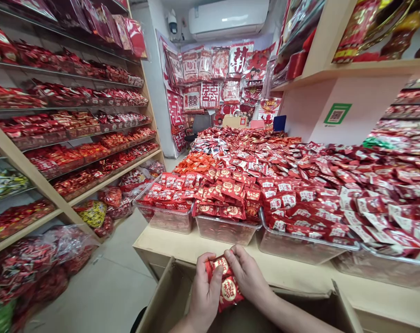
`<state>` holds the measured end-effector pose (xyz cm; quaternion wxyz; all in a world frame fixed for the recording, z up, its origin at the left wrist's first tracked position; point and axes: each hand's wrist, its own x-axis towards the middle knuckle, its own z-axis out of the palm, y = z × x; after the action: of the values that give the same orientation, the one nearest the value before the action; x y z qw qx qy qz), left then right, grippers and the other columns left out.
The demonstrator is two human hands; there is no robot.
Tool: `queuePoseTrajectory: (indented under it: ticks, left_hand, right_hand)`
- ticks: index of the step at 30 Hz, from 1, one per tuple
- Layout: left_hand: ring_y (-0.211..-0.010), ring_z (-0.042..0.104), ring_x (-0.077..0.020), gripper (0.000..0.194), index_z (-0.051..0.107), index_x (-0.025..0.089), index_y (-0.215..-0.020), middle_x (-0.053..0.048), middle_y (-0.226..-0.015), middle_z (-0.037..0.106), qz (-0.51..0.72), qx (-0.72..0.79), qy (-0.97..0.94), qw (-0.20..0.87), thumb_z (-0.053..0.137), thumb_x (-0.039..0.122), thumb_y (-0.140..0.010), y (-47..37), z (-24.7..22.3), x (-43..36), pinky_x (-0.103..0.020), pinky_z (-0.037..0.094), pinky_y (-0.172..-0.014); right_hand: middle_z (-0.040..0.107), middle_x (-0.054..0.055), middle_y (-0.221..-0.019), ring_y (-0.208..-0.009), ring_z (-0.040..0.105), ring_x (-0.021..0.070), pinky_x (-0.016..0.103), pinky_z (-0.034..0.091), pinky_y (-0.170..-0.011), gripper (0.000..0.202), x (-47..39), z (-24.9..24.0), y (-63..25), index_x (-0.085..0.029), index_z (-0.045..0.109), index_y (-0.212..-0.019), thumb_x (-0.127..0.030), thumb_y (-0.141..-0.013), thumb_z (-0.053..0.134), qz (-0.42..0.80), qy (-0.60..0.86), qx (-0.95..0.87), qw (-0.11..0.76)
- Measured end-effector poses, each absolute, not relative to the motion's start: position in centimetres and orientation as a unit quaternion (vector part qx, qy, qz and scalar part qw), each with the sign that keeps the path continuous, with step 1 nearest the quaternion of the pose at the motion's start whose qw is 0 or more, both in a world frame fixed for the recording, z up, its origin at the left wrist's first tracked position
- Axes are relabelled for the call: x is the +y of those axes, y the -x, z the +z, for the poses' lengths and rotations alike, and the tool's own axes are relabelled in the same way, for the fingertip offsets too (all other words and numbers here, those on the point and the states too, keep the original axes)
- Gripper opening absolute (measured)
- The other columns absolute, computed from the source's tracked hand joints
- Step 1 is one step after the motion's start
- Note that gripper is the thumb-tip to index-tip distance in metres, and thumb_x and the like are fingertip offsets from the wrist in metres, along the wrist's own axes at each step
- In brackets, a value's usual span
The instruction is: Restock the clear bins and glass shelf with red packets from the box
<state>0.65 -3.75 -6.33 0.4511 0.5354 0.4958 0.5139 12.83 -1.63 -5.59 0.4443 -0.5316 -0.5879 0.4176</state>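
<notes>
Red candy packets with a gold round emblem are gripped between both hands. My left hand is closed on their left side, its thumb lying across the front. From the upper right, my right hand closes round them, thumb on the top packet. How many are in the grip is partly hidden by the fingers. Below both hands stands an open cardboard box; its floor is in shadow. Just beyond, a clear plastic bin holds a heap of packets with the same gold emblem.
More clear bins of red packets line the front of the wooden counter, with heaps behind. Shelves of packets stand on the left. Filled plastic bags lie on the floor. A cabinet overhangs at upper right.
</notes>
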Motion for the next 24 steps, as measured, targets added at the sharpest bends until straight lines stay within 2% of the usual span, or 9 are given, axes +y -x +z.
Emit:
queuePoseTrajectory:
  ticks: [6,10,16,21,24]
  left_hand:
    - [-0.077,0.054,-0.0164,0.021,0.043,0.019,-0.094,-0.003,-0.083,0.055,0.512,0.484,-0.557,0.439,0.042,0.036,-0.081,-0.8,-6.8,-3.7,-0.027,0.042,-0.072]
    - [-0.076,0.055,-0.0163,0.022,0.046,0.019,-0.090,-0.003,-0.080,0.056,0.522,0.492,-0.538,0.443,0.047,0.038,-0.078,-0.9,-6.7,-3.9,-0.025,0.042,-0.071]
    - [-0.073,0.058,-0.0165,0.040,0.041,0.020,-0.109,-0.004,-0.082,0.063,0.505,0.448,-0.488,0.553,0.052,0.038,-0.075,-0.5,-6.1,-3.6,-0.027,0.045,-0.069]
    - [-0.091,0.057,-0.0207,0.031,0.056,0.016,-0.098,-0.008,-0.098,0.063,0.494,0.412,-0.470,0.604,0.058,0.032,-0.072,-0.2,-5.9,-2.9,-0.028,0.045,-0.080]
    - [-0.089,0.059,-0.0214,0.044,0.046,0.019,-0.114,-0.009,-0.102,0.062,0.525,0.431,-0.398,0.617,0.055,0.035,-0.074,-0.2,-5.8,-2.6,-0.030,0.047,-0.076]
  right_hand:
    - [0.034,-0.005,-0.057,-0.053,0.035,0.0110,0.022,0.034,-0.050,0.032,-1.8,-5.4,-12.7,-0.021,0.035,-0.064,-0.048,-0.082,0.037,0.416,0.523,-0.589,0.454]
    - [0.037,-0.004,-0.057,-0.054,0.036,0.0113,0.022,0.034,-0.051,0.031,-1.9,-5.0,-12.9,-0.020,0.037,-0.065,-0.046,-0.082,0.036,0.410,0.517,-0.603,0.448]
    - [0.038,-0.004,-0.057,-0.053,0.036,0.0114,0.022,0.033,-0.050,0.029,-1.7,-4.7,-13.4,-0.020,0.038,-0.065,-0.043,-0.082,0.038,0.393,0.513,-0.635,0.423]
    - [0.041,-0.003,-0.056,-0.052,0.038,0.0117,0.022,0.032,-0.050,0.025,-1.3,-4.4,-14.0,-0.019,0.043,-0.069,-0.041,-0.082,0.039,0.391,0.502,-0.654,0.409]
    - [0.034,-0.006,-0.051,-0.048,0.034,0.0114,0.022,0.029,-0.046,0.024,-1.1,-4.2,-14.5,-0.019,0.047,-0.080,-0.042,-0.080,0.041,0.385,0.513,-0.647,0.412]
